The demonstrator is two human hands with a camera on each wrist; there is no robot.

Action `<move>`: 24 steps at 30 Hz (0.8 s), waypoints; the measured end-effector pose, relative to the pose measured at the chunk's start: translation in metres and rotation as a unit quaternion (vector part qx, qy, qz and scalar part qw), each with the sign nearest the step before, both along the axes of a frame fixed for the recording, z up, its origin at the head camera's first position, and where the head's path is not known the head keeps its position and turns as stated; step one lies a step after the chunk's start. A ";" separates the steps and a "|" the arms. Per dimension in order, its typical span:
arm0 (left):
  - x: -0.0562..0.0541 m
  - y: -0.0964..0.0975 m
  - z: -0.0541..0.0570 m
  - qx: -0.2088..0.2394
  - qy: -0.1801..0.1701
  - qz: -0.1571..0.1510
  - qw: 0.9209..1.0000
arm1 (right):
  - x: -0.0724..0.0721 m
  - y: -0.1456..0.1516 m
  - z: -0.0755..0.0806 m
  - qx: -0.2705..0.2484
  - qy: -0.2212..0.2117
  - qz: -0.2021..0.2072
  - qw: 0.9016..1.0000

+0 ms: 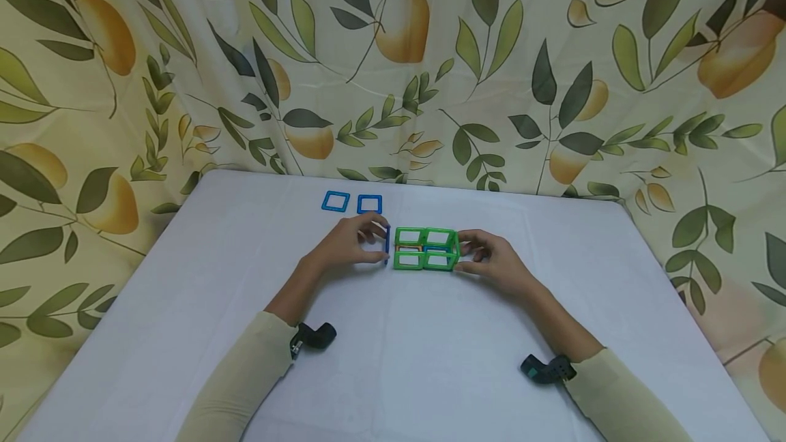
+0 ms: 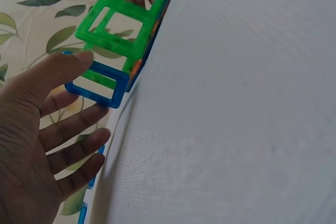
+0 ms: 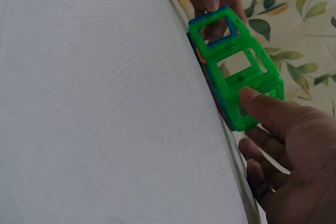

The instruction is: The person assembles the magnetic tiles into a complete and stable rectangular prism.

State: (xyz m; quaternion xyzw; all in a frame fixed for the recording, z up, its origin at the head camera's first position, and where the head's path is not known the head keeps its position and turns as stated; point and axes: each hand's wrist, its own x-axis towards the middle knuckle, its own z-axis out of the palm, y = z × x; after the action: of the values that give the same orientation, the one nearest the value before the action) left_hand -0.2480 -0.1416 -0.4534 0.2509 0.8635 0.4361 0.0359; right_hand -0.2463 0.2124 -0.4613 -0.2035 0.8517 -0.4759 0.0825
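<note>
Toward the back of the table, my left hand point(image 1: 346, 241) pinches a blue square magnetic tile point(image 1: 387, 244) upright between thumb and fingers. In the left wrist view this open-centred blue tile point(image 2: 121, 88) stands at the near end of a green block of magnetic tiles point(image 2: 113, 40); whether they touch, I cannot tell. My right hand point(image 1: 497, 261) holds the right end of that green tile block point(image 1: 424, 261). Its thumb lies on the green frame point(image 3: 252, 83) in the right wrist view. Orange and blue edges point(image 3: 199, 56) show along the block's base.
Two loose blue square tiles, one tilted point(image 1: 335, 209) and one straighter point(image 1: 370, 212), lie flat behind my left hand. A white cloth covers the table point(image 1: 430, 360). Behind it hangs a leaf-and-fruit patterned curtain point(image 1: 393, 87). Dark wrist cameras sit on both wrists.
</note>
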 end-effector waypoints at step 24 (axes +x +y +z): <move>0.003 0.007 -0.001 0.003 -0.004 -0.005 1.000 | 0.003 -0.002 -0.001 0.010 0.010 0.000 1.000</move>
State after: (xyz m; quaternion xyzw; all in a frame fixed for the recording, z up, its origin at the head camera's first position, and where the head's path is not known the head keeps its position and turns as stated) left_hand -0.2454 -0.1345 -0.4546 0.2538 0.8608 0.4392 0.0405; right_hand -0.2431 0.2103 -0.4618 -0.2074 0.8571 -0.4654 0.0765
